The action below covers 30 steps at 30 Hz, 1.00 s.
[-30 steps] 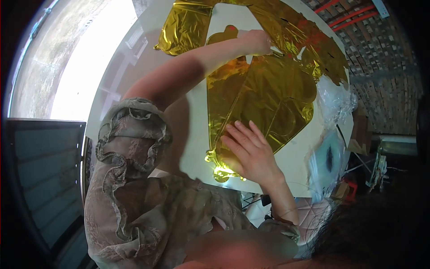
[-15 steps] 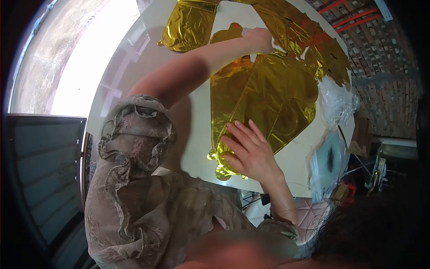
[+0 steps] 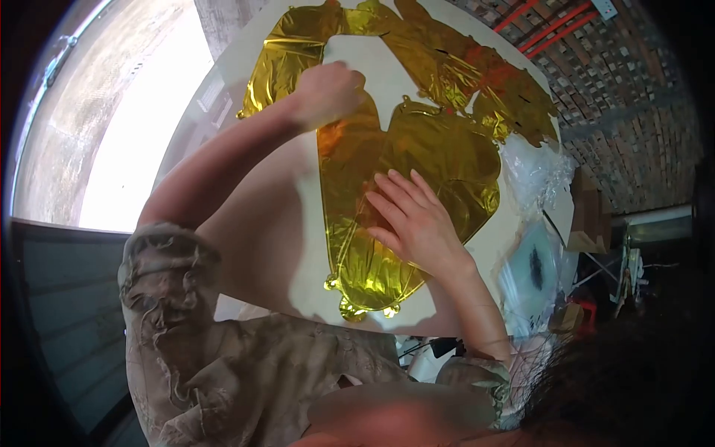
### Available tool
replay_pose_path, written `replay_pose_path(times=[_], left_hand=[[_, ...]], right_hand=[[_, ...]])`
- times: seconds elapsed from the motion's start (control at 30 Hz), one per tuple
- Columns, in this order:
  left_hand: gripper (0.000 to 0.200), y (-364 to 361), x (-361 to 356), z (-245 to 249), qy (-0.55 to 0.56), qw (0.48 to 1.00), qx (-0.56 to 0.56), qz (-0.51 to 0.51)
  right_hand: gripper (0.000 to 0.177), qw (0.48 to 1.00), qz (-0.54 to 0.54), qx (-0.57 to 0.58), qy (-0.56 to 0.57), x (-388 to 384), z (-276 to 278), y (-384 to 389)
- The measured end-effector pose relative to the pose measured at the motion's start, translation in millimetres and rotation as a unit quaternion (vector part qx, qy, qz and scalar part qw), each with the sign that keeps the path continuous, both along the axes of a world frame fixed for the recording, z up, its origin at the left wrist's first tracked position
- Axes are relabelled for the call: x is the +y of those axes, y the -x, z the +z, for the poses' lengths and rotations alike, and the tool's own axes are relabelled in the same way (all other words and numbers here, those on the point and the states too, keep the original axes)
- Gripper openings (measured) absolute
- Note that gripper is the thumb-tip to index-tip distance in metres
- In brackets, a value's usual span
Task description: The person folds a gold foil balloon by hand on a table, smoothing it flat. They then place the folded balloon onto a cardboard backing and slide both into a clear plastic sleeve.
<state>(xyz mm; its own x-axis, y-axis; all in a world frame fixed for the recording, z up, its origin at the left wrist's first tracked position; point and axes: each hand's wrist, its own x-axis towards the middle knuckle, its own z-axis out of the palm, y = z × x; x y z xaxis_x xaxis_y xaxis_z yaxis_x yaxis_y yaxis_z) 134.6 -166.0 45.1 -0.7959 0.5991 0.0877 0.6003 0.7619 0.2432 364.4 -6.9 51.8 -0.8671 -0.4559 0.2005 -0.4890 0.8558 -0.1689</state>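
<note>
On the white worktop, the gold foil balloon lies deflated and mostly flat, with creases seemingly left to smooth. The right hand presses it open-palmed. The left hand curls at its top edge, grip unclear.

Two bare hands are showing: one left hand and one right hand. One white round table is carrying the material. Deflated gold foil balloons are lying on it in three places: one near balloon, one far-left balloon and one far-right cluster, where overlapping pieces are preventing an exact count. One clear plastic wrapper is lying at the right. Two red pipes are running along the far-right wall.
</note>
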Motion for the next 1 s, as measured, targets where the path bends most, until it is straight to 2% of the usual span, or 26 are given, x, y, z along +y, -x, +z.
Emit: replay_pose_path(times=[0.07,0.13,0.17,0.23,0.5,0.57,0.63,0.67,0.77,0.93,1.0], left_hand=[[0.033,-12.0,-21.4,-10.0,0.017,1.0,-0.001,0.016],[0.04,-19.6,-35.7,-33.1,-0.105,0.99,0.055,-0.075],[0.04,-23.0,-38.1,-46.0,-0.107,0.989,0.059,-0.077],[0.048,-32.6,-39.9,-61.9,-0.166,0.948,0.154,-0.223],[0.055,-68.3,-58.6,-67.5,-0.13,0.969,0.118,-0.176],[0.054,-72.8,-51.3,-66.7,-0.149,0.95,0.132,-0.239],[0.054,-86.7,-40.2,-56.4,-0.144,0.944,0.114,-0.273],[0.054,-92.2,-33.4,-50.5,-0.138,0.937,0.096,-0.308],[0.054,-89.8,-14.6,-56.9,-0.116,0.945,0.106,-0.286],[0.057,-78.5,-5.6,-67.9,-0.103,0.955,0.093,-0.263],[0.056,-78.8,-5.0,-70.5,-0.12,0.954,0.09,-0.258]], right_hand=[[0.049,1.0,-0.005,0.012,-0.012,8.3,-1.8,12.5],[0.05,0.999,-0.009,0.024,-0.027,24.1,-8.8,30.0],[0.049,0.997,-0.057,0.033,-0.036,34.6,-15.2,40.7],[0.047,0.99,-0.13,0.033,-0.046,54.3,-24.5,57.8],[0.043,0.995,-0.098,0.023,0.002,78.1,-26.9,99.3],[0.04,0.995,-0.096,0.031,0.02,82.1,-25.9,116.3],[0.039,0.984,-0.17,0.015,0.043,90.2,-27.3,133.7],[0.039,0.985,-0.169,0.012,0.043,93.8,-31.5,137.7],[0.042,0.988,-0.146,0.052,0.026,102.1,-44.5,143.1],[0.041,0.98,-0.196,-0.009,0.026,89.5,-36.8,132.3],[0.042,0.98,-0.197,0.011,0.002,87.8,-42.8,128.2]])
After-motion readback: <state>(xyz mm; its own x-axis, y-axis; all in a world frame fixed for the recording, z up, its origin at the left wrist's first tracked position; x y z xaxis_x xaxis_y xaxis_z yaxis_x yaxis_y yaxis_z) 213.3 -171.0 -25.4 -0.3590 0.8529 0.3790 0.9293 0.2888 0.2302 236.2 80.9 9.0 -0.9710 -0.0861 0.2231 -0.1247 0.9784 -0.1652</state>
